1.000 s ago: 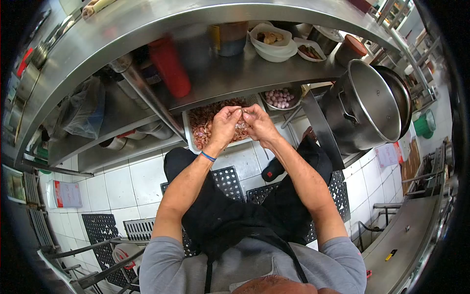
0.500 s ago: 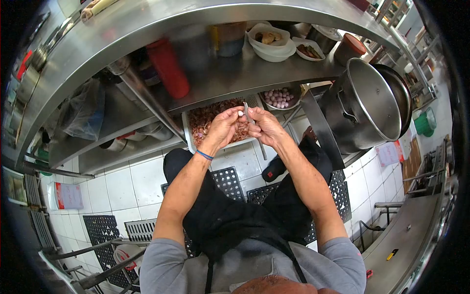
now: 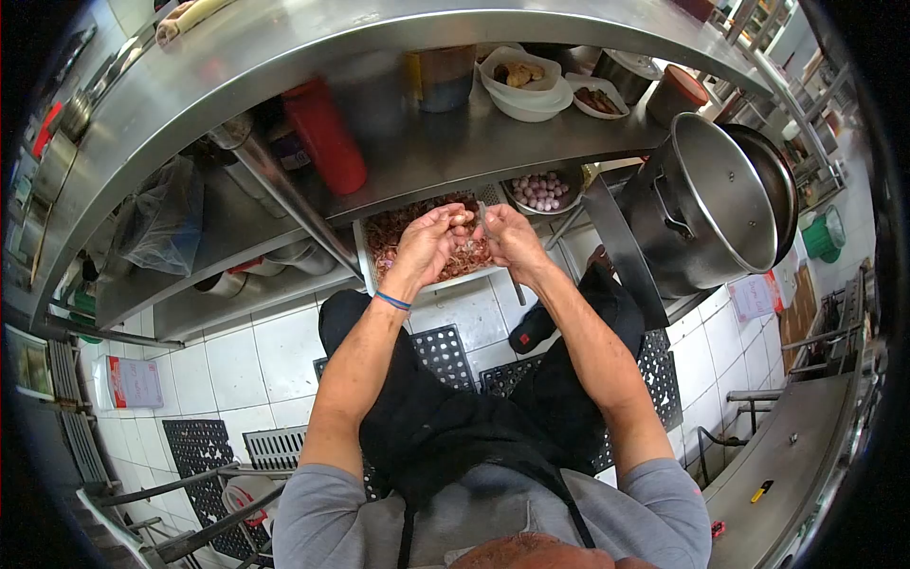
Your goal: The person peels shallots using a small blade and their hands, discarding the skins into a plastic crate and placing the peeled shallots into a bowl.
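Observation:
Both my hands are raised over a white tray full of reddish-brown peelings. My left hand, with a blue band at the wrist, pinches a small pale piece that looks like a shallot. Close beside it on the right, my right hand is closed on a knife, whose thin grey end shows below the palm. The tip of the blade is near my left fingertips. Behind my hands, a metal bowl holds several pale purple shallots.
A steel shelf over the tray holds a red container and white bowls. At the right stands a large steel pot. Black perforated mats lie on the white tiles.
My hands came together a second ago, then drew slightly apart. Since half a second ago my left palm has turned upward, and the knife has tilted in my right hand.

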{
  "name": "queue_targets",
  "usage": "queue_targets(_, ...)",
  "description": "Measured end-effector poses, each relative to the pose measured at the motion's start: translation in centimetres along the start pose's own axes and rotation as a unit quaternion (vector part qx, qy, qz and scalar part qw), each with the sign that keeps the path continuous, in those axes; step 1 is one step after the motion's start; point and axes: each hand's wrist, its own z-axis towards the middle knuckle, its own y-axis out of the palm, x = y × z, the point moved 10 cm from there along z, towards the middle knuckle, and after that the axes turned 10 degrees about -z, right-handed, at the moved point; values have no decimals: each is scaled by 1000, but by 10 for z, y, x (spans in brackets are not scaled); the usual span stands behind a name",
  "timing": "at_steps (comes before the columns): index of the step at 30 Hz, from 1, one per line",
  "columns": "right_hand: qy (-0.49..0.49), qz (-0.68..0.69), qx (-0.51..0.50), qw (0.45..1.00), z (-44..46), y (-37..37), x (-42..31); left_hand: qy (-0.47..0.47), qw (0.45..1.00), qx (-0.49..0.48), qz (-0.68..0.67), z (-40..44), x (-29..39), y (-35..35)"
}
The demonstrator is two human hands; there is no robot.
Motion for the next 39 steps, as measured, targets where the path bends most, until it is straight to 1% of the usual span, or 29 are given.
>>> queue_targets(3, -3, -10, -27, 1000, -8, 14, -3, 8, 998, -44, -38, 0, 4, 7)
queue_targets(6, -1, 1, -59, 998, -6, 19, 1, 25, 1000, -6, 18, -1, 7, 5)
queue_targets(9, -5, 35, -78, 996, -6, 23, -2, 17, 1000, -18, 8, -2, 4, 6)
queue_targets(21, 17, 63, -94, 993, 1, 27, 2, 25, 998, 22, 57, 1, -1, -5)
queue_targets(24, 26, 42, -69, 996, -2, 28, -2, 53, 992, 9, 112, 1, 3, -6)
queue_targets(27, 25, 36, -74, 996, -2, 26, 2, 64, 987, 8, 147, 1, 3, -5)
queue_targets(30, 46, 31, -50, 997, -1, 24, 7, 100, 973, 3, 206, 0, 4, -5)
queue_targets(33, 36, 31, -39, 998, -3, 24, 3, 130, 963, 0, 235, -5, 6, 2)
queue_targets(36, 1, 15, -7, 1000, 3, 18, 10, 154, 949, 34, 272, -7, 4, 0)
queue_targets(39, -13, 43, -3, 999, 5, 12, 11, 216, 927, 13, 307, -9, 3, 10)
